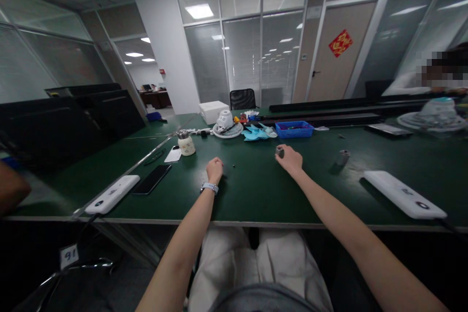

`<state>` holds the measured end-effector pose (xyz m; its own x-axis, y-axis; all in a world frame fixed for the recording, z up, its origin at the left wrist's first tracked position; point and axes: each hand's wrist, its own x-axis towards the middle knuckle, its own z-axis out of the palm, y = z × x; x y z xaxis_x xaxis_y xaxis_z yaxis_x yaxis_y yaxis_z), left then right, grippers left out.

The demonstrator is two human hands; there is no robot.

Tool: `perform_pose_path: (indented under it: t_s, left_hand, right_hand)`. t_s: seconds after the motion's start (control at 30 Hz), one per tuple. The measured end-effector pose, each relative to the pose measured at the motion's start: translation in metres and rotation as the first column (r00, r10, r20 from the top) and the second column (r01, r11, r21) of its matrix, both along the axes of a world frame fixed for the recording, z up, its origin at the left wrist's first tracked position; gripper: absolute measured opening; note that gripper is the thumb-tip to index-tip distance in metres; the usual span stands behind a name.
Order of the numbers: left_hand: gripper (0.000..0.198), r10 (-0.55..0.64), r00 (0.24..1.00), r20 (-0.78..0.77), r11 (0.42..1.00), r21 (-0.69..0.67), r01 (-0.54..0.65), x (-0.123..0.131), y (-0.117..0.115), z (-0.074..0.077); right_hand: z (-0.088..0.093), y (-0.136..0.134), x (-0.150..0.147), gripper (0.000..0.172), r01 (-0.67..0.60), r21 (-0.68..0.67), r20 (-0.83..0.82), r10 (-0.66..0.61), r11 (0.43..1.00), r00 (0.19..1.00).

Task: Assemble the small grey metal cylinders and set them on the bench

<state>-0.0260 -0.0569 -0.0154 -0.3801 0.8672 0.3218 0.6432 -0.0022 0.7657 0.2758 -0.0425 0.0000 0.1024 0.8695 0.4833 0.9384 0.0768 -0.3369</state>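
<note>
Currently, the right grip (291, 160) clamps a metal cylinder (280, 151) on the near side of a blue tray (295, 133); the left grip (214, 170) curls, whether around anything I cannot tell. Farther right, a second cylinder (343, 158) sits on the green tabletop (252, 200) near a white device (398, 190).

Between our left hand (215, 170) and right hand (291, 159) we have free tabletop (252, 190); blue blades (255, 132) and blue tray (294, 132) block us beyond.

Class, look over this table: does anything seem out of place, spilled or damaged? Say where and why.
The light-blue blades look oddest: they lie loose beside the white fan part, not mounted. A tiny dark piece lies alone near the left hand, too small to identify. No spill shows.
</note>
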Motion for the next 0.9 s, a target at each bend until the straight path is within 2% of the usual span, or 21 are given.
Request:
perform_pose_path:
  t_s: [0.07,0.2,0.3,0.4,0.47,0.5,0.57,0.6,0.67,0.73,0.8,0.9]
  left_hand:
    - [0.02,-0.011,1.0,-0.004,1.0,0.005,0.011,0.0,0.0,-0.001]
    - [0.021,-0.024,1.0,-0.02,1.0,0.004,0.024,0.001,0.001,-0.003]
    - [0.021,-0.026,0.999,-0.025,1.0,0.003,0.026,0.001,0.001,-0.004]
    - [0.021,-0.025,0.999,-0.033,1.0,0.002,0.025,0.001,0.001,-0.004]
    - [0.021,-0.026,0.999,-0.038,1.0,-0.002,0.026,0.001,0.002,-0.004]
    - [0.022,-0.027,0.999,-0.04,1.0,-0.006,0.027,0.001,0.003,-0.005]
    - [0.022,-0.027,0.999,-0.043,1.0,-0.008,0.026,0.001,0.003,-0.005]
    - [0.022,-0.026,0.999,-0.043,1.0,-0.009,0.026,0.001,0.003,-0.004]
    - [0.022,-0.027,0.999,-0.043,1.0,-0.005,0.027,0.002,0.002,-0.004]
    - [0.023,-0.03,0.998,-0.048,1.0,0.001,0.031,0.002,-0.001,-0.002]
    - [0.023,-0.035,0.998,-0.058,0.999,-0.003,0.034,0.003,-0.003,0.0]
    - [0.024,-0.041,0.997,-0.07,0.999,-0.017,0.04,0.005,-0.005,0.002]
  right_hand:
    - [0.0,0.007,0.031,0.036,0.182,-0.04,-0.032,-0.183,0.983,0.983]
    - [-0.011,0.017,0.089,0.046,0.463,-0.075,-0.148,-0.469,0.883,0.871]
    - [-0.018,0.021,0.112,0.063,0.551,-0.053,-0.263,-0.544,0.833,0.797]
    - [-0.014,0.02,0.106,0.076,0.549,-0.026,-0.277,-0.534,0.835,0.799]
    - [-0.006,0.016,0.085,0.076,0.457,0.005,-0.203,-0.447,0.889,0.871]
    - [-0.003,0.013,0.069,0.072,0.373,0.032,-0.155,-0.364,0.927,0.919]
    - [0.001,0.007,0.03,0.062,0.126,0.072,-0.065,-0.121,0.989,0.991]
    - [0.001,0.005,0.008,0.057,-0.014,0.065,-0.031,0.016,0.998,0.999]
    - [-0.003,0.001,-0.036,0.053,-0.258,-0.007,0.0,0.258,0.966,0.966]
    - [-0.01,0.0,-0.074,0.056,-0.384,-0.088,-0.018,0.384,0.919,0.923]
    - [-0.016,0.001,-0.102,0.058,-0.413,-0.135,-0.054,0.409,0.901,0.911]
    - [-0.021,0.006,-0.124,0.049,-0.422,-0.158,-0.092,0.412,0.893,0.906]
